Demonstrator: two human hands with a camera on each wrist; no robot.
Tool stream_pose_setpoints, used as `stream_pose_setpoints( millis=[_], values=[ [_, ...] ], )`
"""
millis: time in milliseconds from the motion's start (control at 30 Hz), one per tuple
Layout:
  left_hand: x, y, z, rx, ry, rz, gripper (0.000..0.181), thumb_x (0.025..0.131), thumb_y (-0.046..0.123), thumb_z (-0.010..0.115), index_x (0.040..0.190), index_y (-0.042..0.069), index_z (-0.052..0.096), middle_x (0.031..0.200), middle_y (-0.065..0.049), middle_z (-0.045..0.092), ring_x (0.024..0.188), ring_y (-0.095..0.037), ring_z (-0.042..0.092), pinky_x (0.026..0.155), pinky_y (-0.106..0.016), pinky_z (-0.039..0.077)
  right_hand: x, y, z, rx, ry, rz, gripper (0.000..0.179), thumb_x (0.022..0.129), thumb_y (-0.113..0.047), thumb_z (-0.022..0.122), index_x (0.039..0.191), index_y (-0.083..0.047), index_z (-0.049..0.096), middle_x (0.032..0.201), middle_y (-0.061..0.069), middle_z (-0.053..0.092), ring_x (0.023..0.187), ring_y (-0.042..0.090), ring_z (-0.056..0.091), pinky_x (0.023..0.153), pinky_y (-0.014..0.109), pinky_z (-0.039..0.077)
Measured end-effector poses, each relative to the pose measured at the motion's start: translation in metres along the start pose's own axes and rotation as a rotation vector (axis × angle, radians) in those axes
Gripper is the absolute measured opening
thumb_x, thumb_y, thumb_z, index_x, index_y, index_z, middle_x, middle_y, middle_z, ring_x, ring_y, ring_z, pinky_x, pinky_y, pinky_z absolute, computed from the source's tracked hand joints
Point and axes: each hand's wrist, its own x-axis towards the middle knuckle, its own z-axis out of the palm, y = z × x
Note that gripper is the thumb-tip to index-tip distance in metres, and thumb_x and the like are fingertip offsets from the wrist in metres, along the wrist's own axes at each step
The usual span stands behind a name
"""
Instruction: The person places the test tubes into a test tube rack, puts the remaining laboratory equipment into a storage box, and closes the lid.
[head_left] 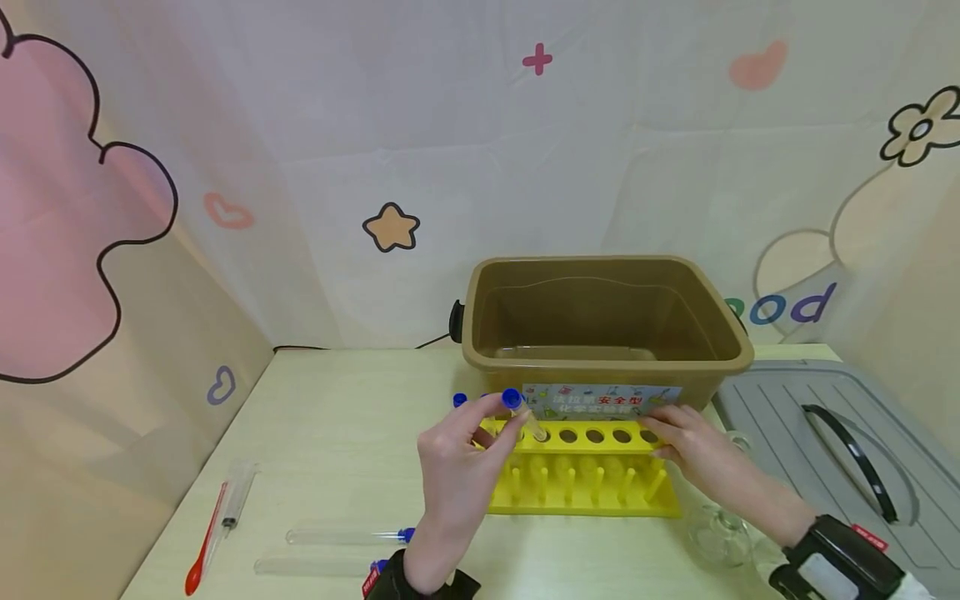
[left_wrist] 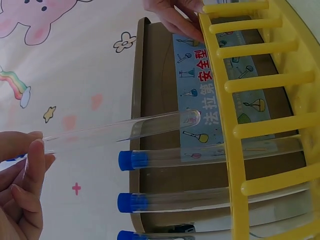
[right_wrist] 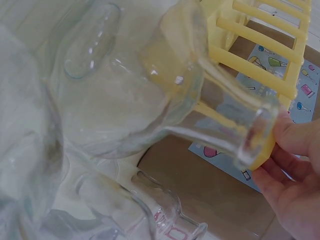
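My left hand (head_left: 459, 471) pinches a clear test tube (left_wrist: 125, 127) near its blue-capped top. Its rounded end is by a hole in the yellow test tube rack (head_left: 585, 507), and in the left wrist view that end stands apart from the rack's top plate. Several blue-capped tubes (left_wrist: 170, 158) stand in the rack's left part, partly hidden by the left hand in the head view. With thumb and fingers, my right hand (head_left: 701, 454) grips the rack's right end. In the right wrist view a glass flask's neck (right_wrist: 225, 120) overlaps that grip.
Behind the rack stands a brown bin (head_left: 607, 367). A grey lid (head_left: 832, 433) with a black handle lies at right. Clear glassware (head_left: 720, 537) stands by the right forearm. Two capped tubes (head_left: 330, 567), a syringe (head_left: 238, 496) and a red spoon (head_left: 197, 571) lie at left.
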Motion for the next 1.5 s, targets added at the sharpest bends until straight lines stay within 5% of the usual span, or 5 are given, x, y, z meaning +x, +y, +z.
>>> stream_pose_setpoints(
  millis=[733, 1500],
  values=[
    [-0.01, -0.011, 0.025, 0.131, -0.039, 0.025, 0.018, 0.069, 0.007, 0.078, 0.084, 0.001, 0.07, 0.079, -0.005, 0.066, 0.05, -0.013, 0.054, 0.047, -0.014, 0.043, -0.001, 0.0, 0.0, 0.011, 0.0, 0.019, 0.039, 0.063, 0.002, 0.077, 0.099, 0.006, 0.064, 0.096, 0.017, 0.057, 0.084, 0.031, 0.053, 0.07, 0.039, 0.049],
    [-0.02, -0.022, 0.045, 0.342, -0.18, -0.065, 0.017, 0.075, 0.014, 0.075, 0.086, 0.003, 0.069, 0.079, -0.004, 0.066, 0.066, -0.015, 0.062, 0.05, -0.012, 0.041, -0.002, 0.0, 0.003, 0.009, 0.047, -0.016, 0.04, 0.061, 0.002, 0.078, 0.098, 0.006, 0.064, 0.094, 0.016, 0.057, 0.081, 0.029, 0.053, 0.067, 0.038, 0.049]
  ],
)
